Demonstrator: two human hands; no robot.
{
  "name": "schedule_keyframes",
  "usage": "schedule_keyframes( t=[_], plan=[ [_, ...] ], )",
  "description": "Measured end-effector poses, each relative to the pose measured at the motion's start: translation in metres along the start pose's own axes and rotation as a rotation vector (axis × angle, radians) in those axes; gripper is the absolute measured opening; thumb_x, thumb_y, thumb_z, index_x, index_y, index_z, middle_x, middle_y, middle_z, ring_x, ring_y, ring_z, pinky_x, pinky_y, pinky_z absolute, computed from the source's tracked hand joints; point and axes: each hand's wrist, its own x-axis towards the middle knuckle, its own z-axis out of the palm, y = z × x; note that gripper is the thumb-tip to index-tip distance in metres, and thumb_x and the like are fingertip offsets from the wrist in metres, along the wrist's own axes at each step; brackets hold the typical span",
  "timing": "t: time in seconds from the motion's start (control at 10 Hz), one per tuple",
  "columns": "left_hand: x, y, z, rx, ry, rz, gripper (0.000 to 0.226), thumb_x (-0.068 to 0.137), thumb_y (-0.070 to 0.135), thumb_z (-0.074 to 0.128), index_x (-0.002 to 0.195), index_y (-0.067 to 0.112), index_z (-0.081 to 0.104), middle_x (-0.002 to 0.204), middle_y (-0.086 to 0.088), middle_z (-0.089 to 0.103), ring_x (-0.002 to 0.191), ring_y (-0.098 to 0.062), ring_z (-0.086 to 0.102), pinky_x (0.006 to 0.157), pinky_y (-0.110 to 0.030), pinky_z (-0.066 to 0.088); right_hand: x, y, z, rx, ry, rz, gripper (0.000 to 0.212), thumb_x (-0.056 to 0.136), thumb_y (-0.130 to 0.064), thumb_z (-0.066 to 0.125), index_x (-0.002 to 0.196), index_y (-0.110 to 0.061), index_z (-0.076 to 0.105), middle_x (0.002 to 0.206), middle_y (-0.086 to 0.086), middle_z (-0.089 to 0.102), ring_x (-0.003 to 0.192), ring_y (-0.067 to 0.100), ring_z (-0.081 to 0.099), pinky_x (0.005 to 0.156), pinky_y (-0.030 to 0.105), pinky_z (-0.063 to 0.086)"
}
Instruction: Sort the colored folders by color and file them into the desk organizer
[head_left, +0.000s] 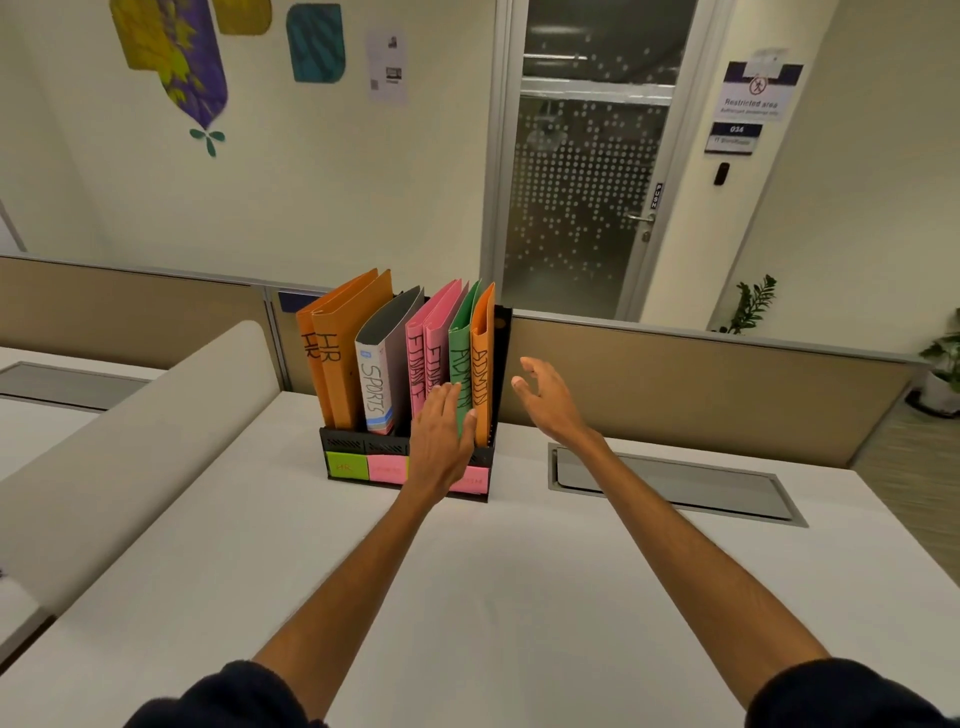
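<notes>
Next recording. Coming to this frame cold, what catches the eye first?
Bright folders stand in the black desk organizer on the white desk: orange HR folders at left, a grey SPORTS folder, pink FINANCE folders, then a green ADMIN folder and an orange ADMIN folder. The left hand lies flat against the pink and green spines; the right hand hovers open right of the organizer.

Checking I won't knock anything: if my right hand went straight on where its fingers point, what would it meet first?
Likely the desk organizer's black right wall, beside the orange ADMIN folder. Depth is unclear, so the right hand might slip past to the partition behind.
</notes>
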Motion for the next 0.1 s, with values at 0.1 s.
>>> schedule_keyframes(
  t=[0.1],
  plan=[
    [-0.0072,0.0025,-0.002,0.035,-0.07,-0.017,0.059,0.102,0.047,0.032,0.152,0.015,0.028,0.159,-0.006,0.027,0.149,-0.02,0.018,0.121,-0.046,0.019,-0.0146,0.009,0.0006,-0.076,0.091,0.002,0.055,0.102,-0.038,0.043,0.149,-0.013,0.033,0.156,0.008,0.032,0.144,0.023,0.029,0.114,0.041,0.029]
  ],
)
